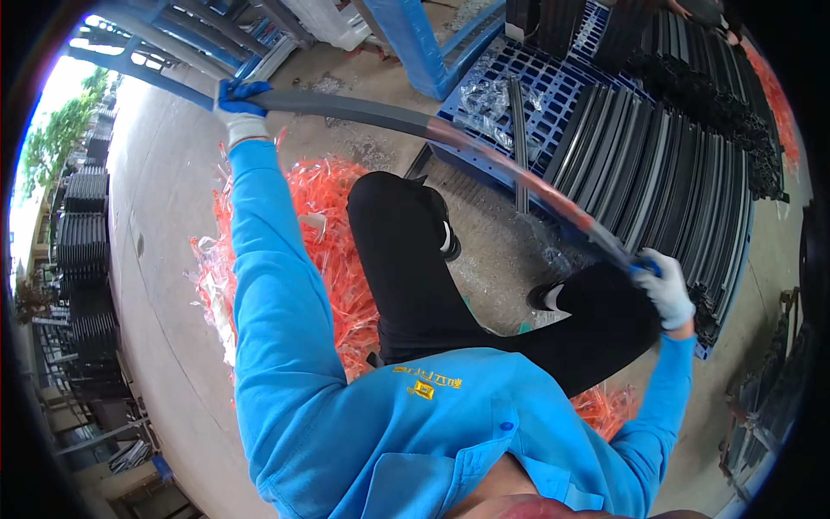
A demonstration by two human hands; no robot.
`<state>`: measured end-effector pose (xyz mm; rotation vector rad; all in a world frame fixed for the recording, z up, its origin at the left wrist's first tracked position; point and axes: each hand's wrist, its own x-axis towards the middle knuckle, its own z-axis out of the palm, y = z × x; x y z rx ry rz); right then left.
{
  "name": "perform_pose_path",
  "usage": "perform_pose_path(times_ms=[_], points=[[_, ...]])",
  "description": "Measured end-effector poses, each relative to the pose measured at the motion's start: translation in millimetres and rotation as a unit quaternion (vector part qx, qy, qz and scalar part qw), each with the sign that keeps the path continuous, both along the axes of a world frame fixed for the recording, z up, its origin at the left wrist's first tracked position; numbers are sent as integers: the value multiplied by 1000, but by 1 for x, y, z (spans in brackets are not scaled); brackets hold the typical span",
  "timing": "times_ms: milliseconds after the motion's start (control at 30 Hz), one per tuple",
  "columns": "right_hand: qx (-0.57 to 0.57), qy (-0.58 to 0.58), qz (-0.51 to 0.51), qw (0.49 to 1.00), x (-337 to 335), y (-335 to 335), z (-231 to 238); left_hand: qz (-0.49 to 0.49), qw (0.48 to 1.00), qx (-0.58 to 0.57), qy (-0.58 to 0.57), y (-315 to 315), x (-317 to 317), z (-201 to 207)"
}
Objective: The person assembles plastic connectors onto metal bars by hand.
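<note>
A long, dark grey profile strip (354,110) stretches across in front of me, from upper left to lower right. Part of its middle and right length looks reddish, like film on it or a smeared reflection. My left hand (242,105), in a white glove with blue fingers, is closed round its far left end. Close to its right end, my right hand (664,292) grips the strip in a matching glove, slightly blurred. Beyond the strip, many similar dark profiles (635,164) lie side by side on a blue plastic pallet (497,73).
Crumpled red plastic film (333,246) is heaped beside my left leg, with more (605,408) by my right thigh. A narrow bar (519,143) and clear wrap (486,108) lie on the pallet. A blue post (411,43) stands ahead. Dark stacks (86,233) line the far left.
</note>
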<state>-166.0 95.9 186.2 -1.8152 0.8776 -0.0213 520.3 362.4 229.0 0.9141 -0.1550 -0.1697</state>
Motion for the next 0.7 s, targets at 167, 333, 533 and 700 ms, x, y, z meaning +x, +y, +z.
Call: perform_pose_path(times_ms=[167, 333, 533, 700], points=[[-45, 12, -198, 979, -155, -20, 35, -67, 997, -44, 7, 2, 30, 1], [-259, -69, -652, 709, -456, 31, 47, -34, 992, -118, -6, 25, 42, 33], [-244, 291, -735, 562, -532, 213, -13, -340, 870, -55, -353, -110, -119, 64], [-188, 487, -694, 496, -463, 319, -84, -361, 616, 115, -691, -197, -362, 49]])
